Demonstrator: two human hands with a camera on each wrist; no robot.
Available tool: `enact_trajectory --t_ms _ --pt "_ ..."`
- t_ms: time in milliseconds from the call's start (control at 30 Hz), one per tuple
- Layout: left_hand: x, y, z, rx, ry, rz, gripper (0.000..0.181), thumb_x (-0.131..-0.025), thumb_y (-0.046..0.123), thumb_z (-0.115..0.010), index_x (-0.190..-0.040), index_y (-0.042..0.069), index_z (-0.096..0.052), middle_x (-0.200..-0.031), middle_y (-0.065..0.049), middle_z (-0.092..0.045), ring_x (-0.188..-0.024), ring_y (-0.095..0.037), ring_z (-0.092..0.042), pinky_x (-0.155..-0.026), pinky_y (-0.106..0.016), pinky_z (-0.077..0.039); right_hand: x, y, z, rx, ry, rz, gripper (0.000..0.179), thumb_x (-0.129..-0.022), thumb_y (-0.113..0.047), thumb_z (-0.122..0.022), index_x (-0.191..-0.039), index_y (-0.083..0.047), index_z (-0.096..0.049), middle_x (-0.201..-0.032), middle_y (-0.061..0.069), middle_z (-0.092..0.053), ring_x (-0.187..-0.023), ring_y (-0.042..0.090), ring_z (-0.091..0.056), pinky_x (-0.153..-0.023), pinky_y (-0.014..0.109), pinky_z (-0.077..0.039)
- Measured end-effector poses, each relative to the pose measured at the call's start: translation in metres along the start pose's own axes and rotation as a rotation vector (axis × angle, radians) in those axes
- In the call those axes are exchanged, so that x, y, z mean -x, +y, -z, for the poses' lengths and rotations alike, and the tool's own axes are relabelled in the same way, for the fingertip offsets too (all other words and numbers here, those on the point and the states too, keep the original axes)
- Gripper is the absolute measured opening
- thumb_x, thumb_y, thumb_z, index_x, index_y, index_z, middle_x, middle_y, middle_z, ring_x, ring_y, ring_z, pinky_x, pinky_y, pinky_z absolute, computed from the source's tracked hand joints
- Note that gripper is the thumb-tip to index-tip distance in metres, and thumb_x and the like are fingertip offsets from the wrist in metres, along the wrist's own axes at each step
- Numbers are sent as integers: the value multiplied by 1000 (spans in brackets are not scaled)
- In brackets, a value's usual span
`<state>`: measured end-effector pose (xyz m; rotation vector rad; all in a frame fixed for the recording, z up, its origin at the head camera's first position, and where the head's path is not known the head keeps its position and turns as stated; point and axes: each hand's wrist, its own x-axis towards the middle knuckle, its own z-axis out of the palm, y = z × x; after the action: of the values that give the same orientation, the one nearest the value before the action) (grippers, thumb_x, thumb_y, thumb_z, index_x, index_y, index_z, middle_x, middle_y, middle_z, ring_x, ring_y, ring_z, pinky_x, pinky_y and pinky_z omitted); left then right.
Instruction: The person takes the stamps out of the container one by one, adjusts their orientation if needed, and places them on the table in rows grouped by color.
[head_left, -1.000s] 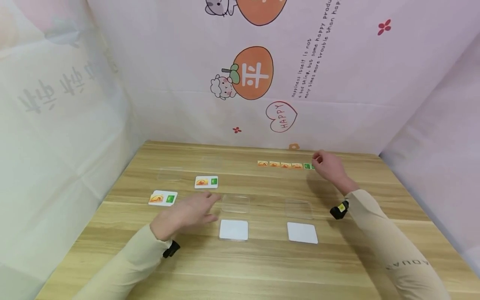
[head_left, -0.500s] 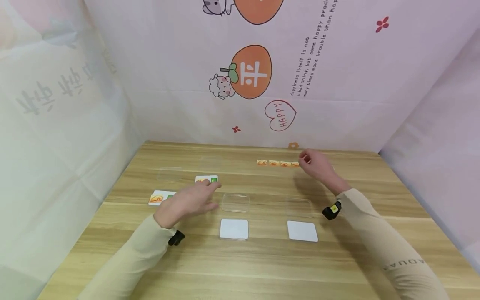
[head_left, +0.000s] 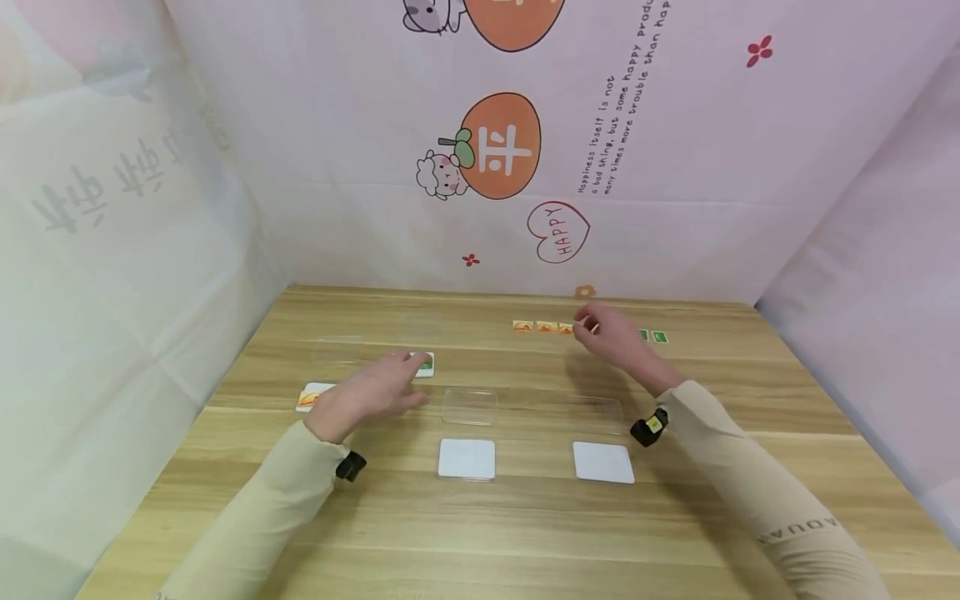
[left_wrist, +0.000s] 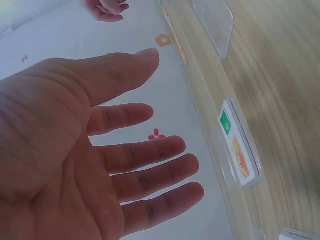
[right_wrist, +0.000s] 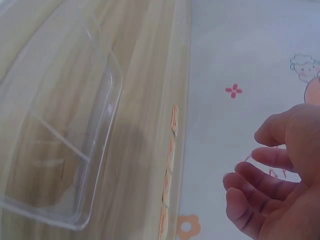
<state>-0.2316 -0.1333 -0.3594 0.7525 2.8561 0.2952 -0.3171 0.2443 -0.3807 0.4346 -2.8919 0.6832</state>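
My left hand hovers over the left part of the table, fingers spread and holding nothing; the left wrist view shows its bare palm. Partly hidden by it are two white cards with orange and green stickers, the farther card and the nearer card. My right hand is over a row of small stickers near the back edge, its fingers loosely bent with nothing between them. Several orange stickers lie left of it; green stickers show to its right.
Two blank white cards, the left one and the right one, lie at the front. Behind them are clear plastic covers. More clear pieces lie at the back left. A printed cloth walls the table.
My right hand has moved left along the sticker row, uncovering the green stickers and covering some orange ones. My left hand has shifted slightly up and left, over the stickered cards.
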Motion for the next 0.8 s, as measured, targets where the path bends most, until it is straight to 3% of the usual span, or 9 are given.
enact_trajectory --t_ms 167,467,800 --pt "-3 -7 0 34 8 14 61 -96 30 -63 -146 2 -39 -140 -21 -52 -125 -35 -54 -104 -48 -44 2 -13 -2 -25 -21 18 28 -95 -21 -57 -114 -1 -63 -94 14 -67 -80 24 -61 -64 31 -49" --pt "-11 -20 0 41 44 54 59 -95 30 -63 -143 3 -42 -130 -24 -55 -110 -34 -59 -93 -48 -49 4 -30 -9 -62 -47 70 26 -95 -20 -58 -113 -2 -64 -94 12 -67 -80 22 -61 -64 31 -50" --pt "-18 -34 -4 99 40 103 60 -95 29 -64 -143 2 -41 -139 -26 -48 -123 -39 -51 -101 -52 -44 4 -51 -19 -82 -86 102 27 -94 -21 -61 -115 -4 -65 -97 11 -67 -82 21 -61 -70 33 -53"
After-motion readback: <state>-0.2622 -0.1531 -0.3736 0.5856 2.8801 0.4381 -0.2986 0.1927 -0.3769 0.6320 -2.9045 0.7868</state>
